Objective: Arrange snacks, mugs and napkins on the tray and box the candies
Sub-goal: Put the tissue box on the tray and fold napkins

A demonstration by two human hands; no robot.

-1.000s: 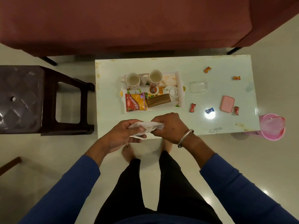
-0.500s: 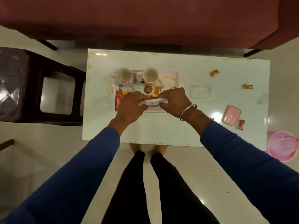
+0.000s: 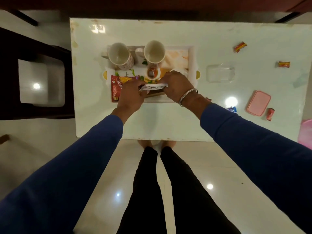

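Note:
A white folded napkin (image 3: 154, 86) is stretched between my left hand (image 3: 132, 95) and my right hand (image 3: 177, 86), both gripping it low over the front of the tray (image 3: 191, 58). On the tray stand two empty mugs (image 3: 120, 55) (image 3: 154, 52). A red and yellow snack packet (image 3: 116, 86) lies at its front left, partly under my left hand. A brown bar beneath the napkin is mostly hidden. Wrapped candies (image 3: 240, 46) (image 3: 284, 64) (image 3: 270, 114) lie scattered on the table's right side, near a pink lid (image 3: 258, 103) and a clear box (image 3: 220, 73).
The white table (image 3: 168, 124) stands in front of a dark red sofa (image 3: 152, 4). A dark stool (image 3: 33, 73) is at the left. A pink bin (image 3: 306, 132) sits by the table's right front corner. A blue candy (image 3: 232, 109) peeks out beside my right sleeve.
Both hands carried the napkin from the table's front edge forward over the tray. The view moved closer over the table.

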